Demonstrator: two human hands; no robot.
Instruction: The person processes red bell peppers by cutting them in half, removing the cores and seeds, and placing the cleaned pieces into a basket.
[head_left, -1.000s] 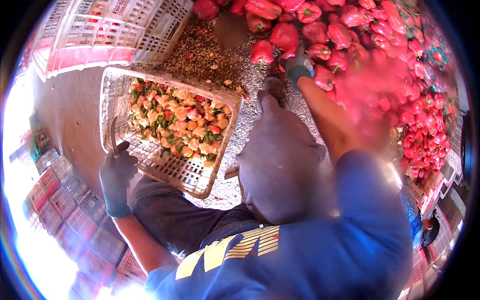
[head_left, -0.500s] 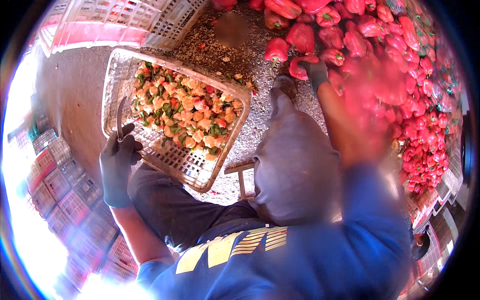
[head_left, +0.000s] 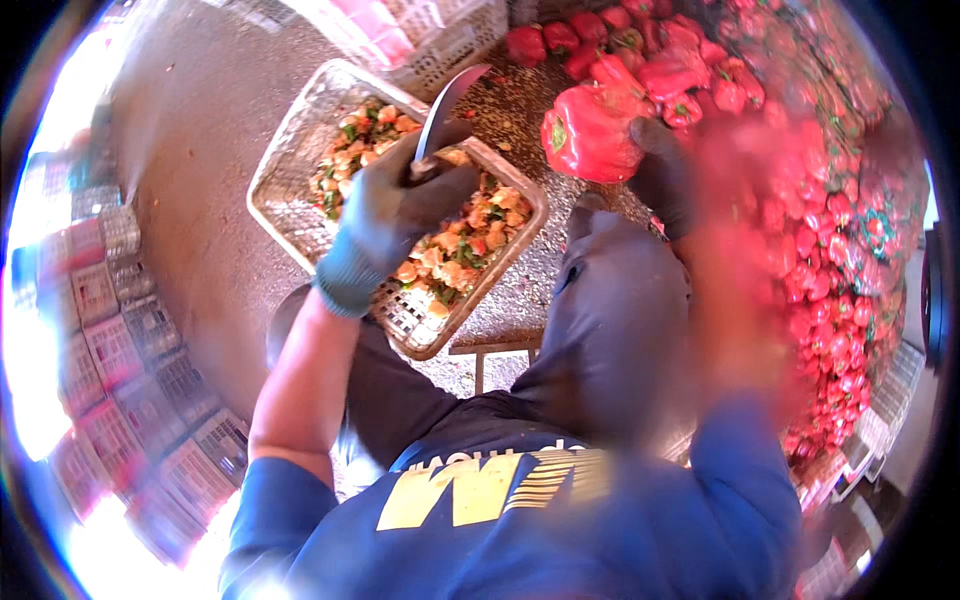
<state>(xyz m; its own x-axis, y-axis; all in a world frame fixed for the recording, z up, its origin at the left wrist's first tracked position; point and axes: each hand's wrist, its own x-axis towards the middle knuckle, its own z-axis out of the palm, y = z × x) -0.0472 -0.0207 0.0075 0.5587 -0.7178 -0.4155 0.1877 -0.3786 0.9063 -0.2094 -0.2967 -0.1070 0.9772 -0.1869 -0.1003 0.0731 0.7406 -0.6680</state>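
My gloved left hand (head_left: 415, 200) grips a curved knife (head_left: 447, 108) by its handle, the blade pointing up and to the right. That hand is over a shallow plastic crate (head_left: 290, 130) holding pepper cores (head_left: 470, 255) with green stems and pale seeds. In my gloved right hand (head_left: 663, 170) a large red bell pepper (head_left: 592, 132) is held up, its stem end turned toward the knife. The blade and the pepper are apart. Part of the right forearm is blurred.
A big heap of red peppers (head_left: 820, 250) spreads along the right side. Another crate (head_left: 450, 50) stands beyond the core crate. Stacked crates (head_left: 110, 350) line the left. Seeds litter the floor, and a small stool-like frame (head_left: 490, 345) shows between my legs.
My left hand has moved right and up with the knife, over the crate. My right hand has lifted a red pepper from the heap's near edge. The view has shifted.
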